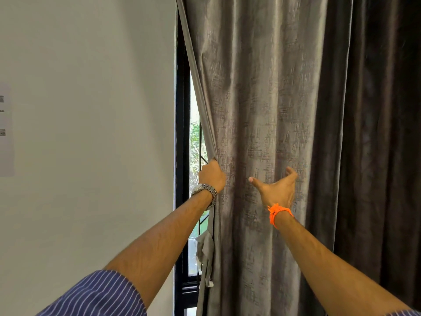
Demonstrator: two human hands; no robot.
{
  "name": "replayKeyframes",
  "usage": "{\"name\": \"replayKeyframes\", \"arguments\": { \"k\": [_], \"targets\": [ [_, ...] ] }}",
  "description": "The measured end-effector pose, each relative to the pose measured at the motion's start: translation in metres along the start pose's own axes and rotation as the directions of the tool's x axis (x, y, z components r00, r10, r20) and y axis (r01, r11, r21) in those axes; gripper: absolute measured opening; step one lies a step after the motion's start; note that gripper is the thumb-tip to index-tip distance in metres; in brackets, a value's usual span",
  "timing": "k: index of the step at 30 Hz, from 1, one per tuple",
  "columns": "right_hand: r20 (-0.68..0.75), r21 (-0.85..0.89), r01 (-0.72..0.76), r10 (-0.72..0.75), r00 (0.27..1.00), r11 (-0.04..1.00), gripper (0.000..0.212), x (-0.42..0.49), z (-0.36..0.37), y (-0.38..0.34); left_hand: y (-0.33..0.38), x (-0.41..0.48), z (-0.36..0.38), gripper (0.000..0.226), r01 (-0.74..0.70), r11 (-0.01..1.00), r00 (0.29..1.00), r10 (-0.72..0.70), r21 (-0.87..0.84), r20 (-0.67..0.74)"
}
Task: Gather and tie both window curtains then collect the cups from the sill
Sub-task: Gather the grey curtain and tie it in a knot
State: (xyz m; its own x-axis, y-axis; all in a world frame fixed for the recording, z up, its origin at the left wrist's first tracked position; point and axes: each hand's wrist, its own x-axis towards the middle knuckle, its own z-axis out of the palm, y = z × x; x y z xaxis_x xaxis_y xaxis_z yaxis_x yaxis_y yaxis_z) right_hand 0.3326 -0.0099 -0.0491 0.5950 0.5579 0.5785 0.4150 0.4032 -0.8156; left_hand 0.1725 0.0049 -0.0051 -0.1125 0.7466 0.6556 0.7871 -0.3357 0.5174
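A grey textured curtain (262, 99) hangs over the window. My left hand (211, 175), with a metal watch on the wrist, grips the curtain's left edge and holds it away from the black window frame (182, 133). My right hand (278, 190), with an orange thread on the wrist, is spread against the curtain's front, thumb out to the left. A darker curtain (376, 133) hangs to the right. A loose strip of grey fabric (205, 254) dangles below my left wrist. The sill and cups are hidden.
A plain white wall (91, 133) fills the left, with a sheet of paper (5, 131) stuck at its far left edge. Daylight and greenery show through the narrow gap in the window (194, 142).
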Motion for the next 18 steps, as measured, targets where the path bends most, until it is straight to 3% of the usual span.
{"name": "replayKeyframes", "arguments": {
  "k": [3, 6, 13, 18],
  "targets": [
    [0.121, 0.020, -0.075, 0.072, 0.990, 0.997, 0.113, 0.002, 0.005, 0.007, 0.004, -0.001, 0.003, 0.018, -0.007, 1.000, 1.000, 0.007, -0.001, 0.007],
    [0.172, -0.002, -0.096, 0.095, 0.981, 0.995, 0.099, 0.000, 0.012, 0.008, 0.009, -0.002, 0.005, 0.021, -0.017, 1.000, 1.000, 0.017, 0.002, 0.007],
    [0.247, -0.111, 0.033, -0.004, 0.969, 0.993, 0.026, -0.011, 0.033, 0.000, 0.019, -0.002, 0.010, 0.022, -0.059, 0.998, 0.997, 0.059, 0.004, 0.041],
    [0.271, -0.173, 0.096, -0.046, 0.962, 0.980, 0.019, -0.020, 0.048, -0.011, 0.019, 0.000, 0.008, 0.022, -0.052, 0.998, 0.995, 0.055, -0.038, 0.088]
  ]
}}
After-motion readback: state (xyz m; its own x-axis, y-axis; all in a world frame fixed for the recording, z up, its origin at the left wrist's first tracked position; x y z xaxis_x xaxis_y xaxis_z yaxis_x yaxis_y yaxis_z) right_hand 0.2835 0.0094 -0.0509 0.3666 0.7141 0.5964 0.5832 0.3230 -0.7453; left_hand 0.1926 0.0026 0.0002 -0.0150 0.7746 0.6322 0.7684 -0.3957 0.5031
